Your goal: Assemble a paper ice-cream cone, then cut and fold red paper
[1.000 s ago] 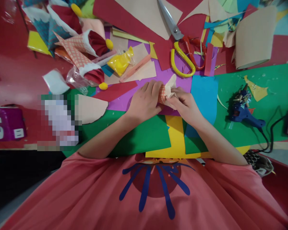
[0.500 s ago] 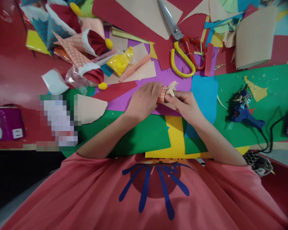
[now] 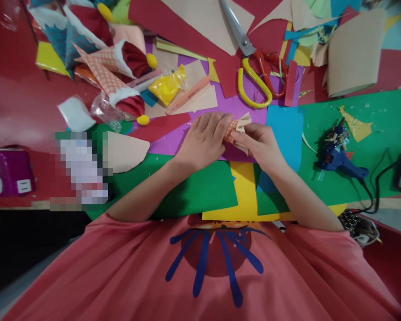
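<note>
Between my hands is a small paper cone (image 3: 231, 130) with an orange check pattern, its narrow end hidden under my left hand (image 3: 205, 137). My left fingers are wrapped over the cone. At its wide end a cream folded paper (image 3: 243, 122) sticks out, and my right hand (image 3: 262, 141) pinches there with thumb and fingers, gripping the rim and the paper. Both hands are over a purple sheet (image 3: 167, 141). Similar finished-looking cones (image 3: 108, 60) with white trim, red pleated paper and yellow tips lie at the upper left.
Large scissors (image 3: 245, 44) with red and yellow handles lie beyond my hands. A blue glue gun (image 3: 342, 160) rests on a green sheet (image 3: 384, 133) at right, its cord trailing. A yellow packet (image 3: 167, 85), a rolled beige sheet (image 3: 356, 53) and paper scraps surround the workspace.
The cone has tilted and moved slightly to the right between my hands. My left fingers have shifted right over it, and the cream paper end has turned to the right.
</note>
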A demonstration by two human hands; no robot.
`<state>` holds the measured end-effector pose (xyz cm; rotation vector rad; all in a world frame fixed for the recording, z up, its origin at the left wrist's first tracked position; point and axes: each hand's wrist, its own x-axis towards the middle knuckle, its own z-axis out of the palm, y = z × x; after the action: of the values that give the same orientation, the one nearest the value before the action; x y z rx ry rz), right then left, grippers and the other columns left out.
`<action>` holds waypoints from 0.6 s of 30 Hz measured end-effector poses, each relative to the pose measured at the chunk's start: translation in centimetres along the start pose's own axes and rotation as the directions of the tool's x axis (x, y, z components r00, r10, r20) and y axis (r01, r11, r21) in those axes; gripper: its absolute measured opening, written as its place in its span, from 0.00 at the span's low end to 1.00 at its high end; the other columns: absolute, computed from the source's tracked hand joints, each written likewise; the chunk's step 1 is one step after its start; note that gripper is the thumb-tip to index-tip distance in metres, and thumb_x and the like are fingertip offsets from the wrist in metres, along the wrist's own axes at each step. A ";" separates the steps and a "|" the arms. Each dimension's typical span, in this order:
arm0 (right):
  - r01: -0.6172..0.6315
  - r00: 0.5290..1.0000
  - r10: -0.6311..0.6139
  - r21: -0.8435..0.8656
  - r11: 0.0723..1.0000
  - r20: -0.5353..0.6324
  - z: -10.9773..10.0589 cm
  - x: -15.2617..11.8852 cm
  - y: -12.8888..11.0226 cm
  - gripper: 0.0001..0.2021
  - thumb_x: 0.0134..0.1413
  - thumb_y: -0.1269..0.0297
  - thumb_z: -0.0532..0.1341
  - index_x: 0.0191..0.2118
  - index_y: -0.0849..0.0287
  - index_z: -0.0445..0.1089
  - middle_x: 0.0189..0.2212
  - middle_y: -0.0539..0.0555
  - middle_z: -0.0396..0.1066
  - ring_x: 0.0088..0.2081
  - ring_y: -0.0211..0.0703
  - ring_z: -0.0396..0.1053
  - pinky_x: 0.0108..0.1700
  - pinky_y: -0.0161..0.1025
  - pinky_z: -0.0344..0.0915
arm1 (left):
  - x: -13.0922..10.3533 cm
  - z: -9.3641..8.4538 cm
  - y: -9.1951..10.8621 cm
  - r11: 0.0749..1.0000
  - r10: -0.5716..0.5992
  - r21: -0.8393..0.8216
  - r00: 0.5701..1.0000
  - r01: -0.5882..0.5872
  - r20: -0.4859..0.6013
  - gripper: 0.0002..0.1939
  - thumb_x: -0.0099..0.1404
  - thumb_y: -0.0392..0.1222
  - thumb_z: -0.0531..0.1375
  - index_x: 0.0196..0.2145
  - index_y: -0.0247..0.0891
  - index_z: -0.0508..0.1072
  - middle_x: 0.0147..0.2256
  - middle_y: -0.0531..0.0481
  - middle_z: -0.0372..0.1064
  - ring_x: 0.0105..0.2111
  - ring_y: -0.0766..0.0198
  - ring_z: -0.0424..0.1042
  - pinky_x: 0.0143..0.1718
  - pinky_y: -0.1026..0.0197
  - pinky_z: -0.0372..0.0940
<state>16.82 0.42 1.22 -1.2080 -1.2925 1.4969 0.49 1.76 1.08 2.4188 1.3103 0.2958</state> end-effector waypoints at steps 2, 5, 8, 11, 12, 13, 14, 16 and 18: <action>0.038 0.999 -0.038 -0.059 0.998 0.001 -0.1 0.0 0.0 0.19 0.51 0.48 0.63 0.23 0.60 0.64 0.20 0.45 0.54 0.24 0.31 0.51 0.26 0.34 0.50 | 0.1 0.1 -0.2 1.000 0.005 0.010 1.000 -0.005 -0.014 0.20 0.63 0.32 0.49 0.53 0.38 0.59 0.53 0.40 0.66 0.54 0.50 0.66 0.54 0.49 0.59; 0.127 0.992 -0.122 -0.164 0.978 0.041 -0.2 -0.1 0.0 0.15 0.56 0.56 0.60 0.23 0.59 0.65 0.20 0.46 0.56 0.24 0.32 0.53 0.27 0.35 0.51 | 0.2 0.1 -0.6 1.000 0.005 0.023 1.000 -0.005 -0.007 0.18 0.64 0.33 0.49 0.52 0.38 0.61 0.49 0.41 0.69 0.51 0.53 0.69 0.52 0.52 0.61; 0.250 0.968 -0.228 -0.300 0.921 0.107 -0.1 -0.3 0.2 0.12 0.57 0.62 0.58 0.24 0.59 0.65 0.23 0.47 0.60 0.26 0.34 0.56 0.30 0.35 0.54 | 0.0 -0.1 -0.9 0.999 -0.020 0.047 1.000 0.019 0.018 0.17 0.64 0.34 0.51 0.51 0.38 0.63 0.44 0.42 0.71 0.46 0.53 0.72 0.44 0.56 0.65; 0.309 0.950 -0.256 -0.450 0.838 0.176 0.1 -0.6 0.3 0.13 0.53 0.65 0.59 0.20 0.58 0.60 0.21 0.48 0.59 0.25 0.33 0.55 0.29 0.36 0.52 | -0.1 -0.3 -1.1 0.994 -0.056 0.093 0.997 0.051 0.050 0.13 0.64 0.35 0.51 0.46 0.39 0.65 0.40 0.43 0.72 0.42 0.53 0.73 0.36 0.58 0.64; 0.304 0.952 -0.247 -0.487 0.819 0.181 0.2 -0.7 0.3 0.13 0.52 0.65 0.60 0.20 0.58 0.59 0.21 0.47 0.58 0.24 0.33 0.55 0.28 0.36 0.51 | -0.1 -0.3 -1.1 0.993 -0.056 0.109 0.997 0.050 0.054 0.12 0.64 0.36 0.51 0.45 0.39 0.65 0.39 0.42 0.72 0.41 0.52 0.73 0.35 0.57 0.64; 0.294 0.956 -0.240 -0.508 0.810 0.172 0.3 -0.8 0.3 0.13 0.51 0.64 0.61 0.21 0.58 0.59 0.21 0.47 0.58 0.24 0.33 0.54 0.28 0.36 0.51 | -0.1 -0.3 -1.1 0.992 -0.048 0.118 0.998 0.042 0.051 0.11 0.65 0.36 0.50 0.45 0.39 0.65 0.39 0.42 0.71 0.41 0.52 0.72 0.36 0.57 0.64; 0.279 0.960 -0.232 -0.514 0.811 0.155 0.3 -0.8 0.2 0.12 0.51 0.62 0.62 0.23 0.58 0.61 0.22 0.48 0.59 0.24 0.33 0.55 0.28 0.36 0.51 | -0.1 -0.2 -1.1 0.993 -0.035 0.118 0.999 0.030 0.039 0.10 0.65 0.37 0.50 0.44 0.39 0.64 0.40 0.42 0.71 0.41 0.52 0.72 0.37 0.57 0.64; 0.238 0.971 -0.205 -0.475 0.847 0.120 0.4 -0.9 0.0 0.10 0.49 0.59 0.64 0.27 0.59 0.64 0.24 0.48 0.63 0.25 0.34 0.56 0.28 0.35 0.53 | 0.0 0.1 -1.2 0.995 -0.019 0.094 1.000 0.019 0.002 0.10 0.66 0.40 0.51 0.45 0.40 0.63 0.40 0.43 0.70 0.42 0.53 0.71 0.40 0.56 0.64; 0.191 0.981 -0.168 -0.388 0.902 0.094 0.4 -0.9 0.0 0.12 0.48 0.58 0.66 0.33 0.59 0.67 0.27 0.49 0.66 0.26 0.35 0.59 0.29 0.35 0.57 | 0.0 0.4 -1.4 0.999 -0.020 0.036 0.999 0.021 -0.028 0.11 0.65 0.43 0.53 0.46 0.41 0.62 0.41 0.44 0.69 0.43 0.53 0.70 0.43 0.55 0.63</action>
<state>16.66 -0.49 1.41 -1.2589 -1.7575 1.1765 -0.43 2.42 0.15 2.4380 1.3632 0.3034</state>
